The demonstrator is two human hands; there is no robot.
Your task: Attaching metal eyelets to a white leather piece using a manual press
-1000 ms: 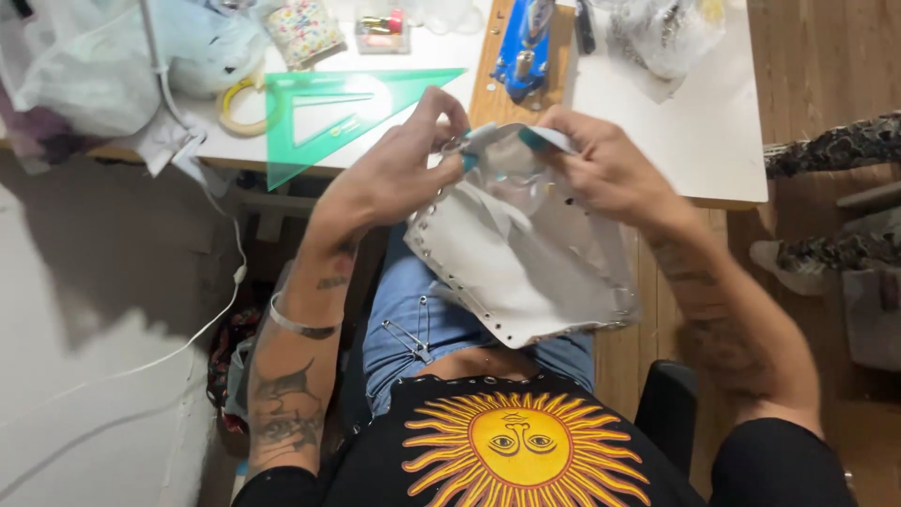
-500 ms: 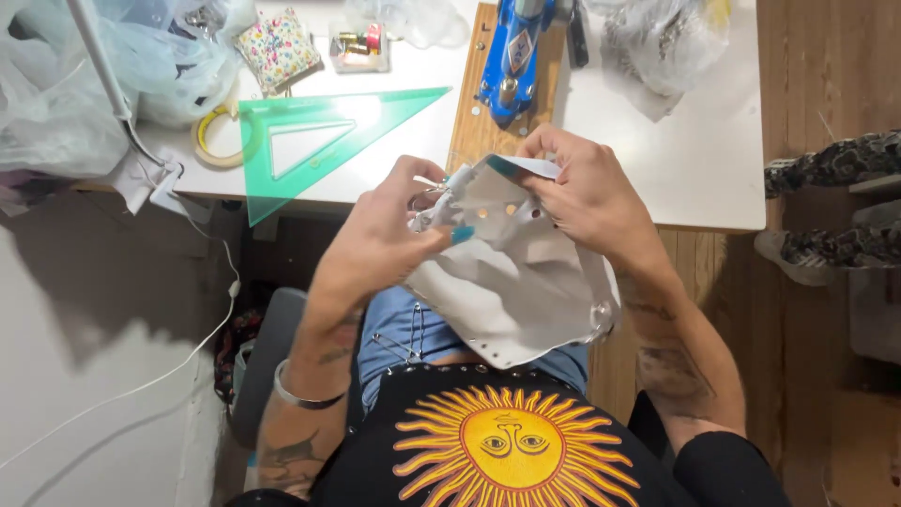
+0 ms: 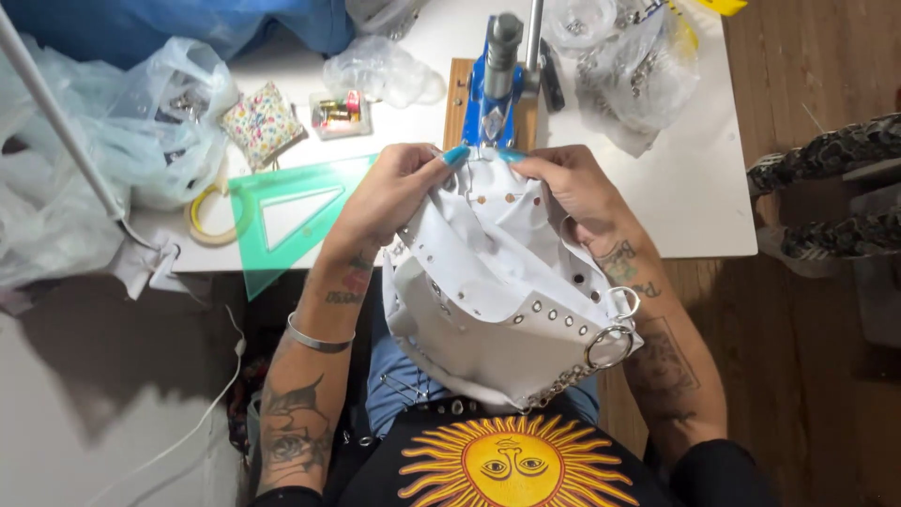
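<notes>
A white leather piece (image 3: 497, 300) with rows of metal eyelets, studs and two rings at its right corner lies across my lap. My left hand (image 3: 389, 192) pinches its upper left edge. My right hand (image 3: 568, 192) pinches the upper right edge. Both hands hold the top edge of the piece at the base of a blue hand press (image 3: 496, 89), which stands on a wooden board (image 3: 457, 103) at the near side of the white table (image 3: 694, 188).
A green transparent set square (image 3: 282, 216) and a yellow tape roll (image 3: 211, 216) lie left of my hands. A floral pincushion (image 3: 261, 122), a small clear box (image 3: 338, 113) and plastic bags with metal parts (image 3: 638, 75) sit on the table. A white pole (image 3: 56, 122) slants at left.
Both hands have carried the white piece up from my lap to the base of the blue press. The view has tilted toward the table.
</notes>
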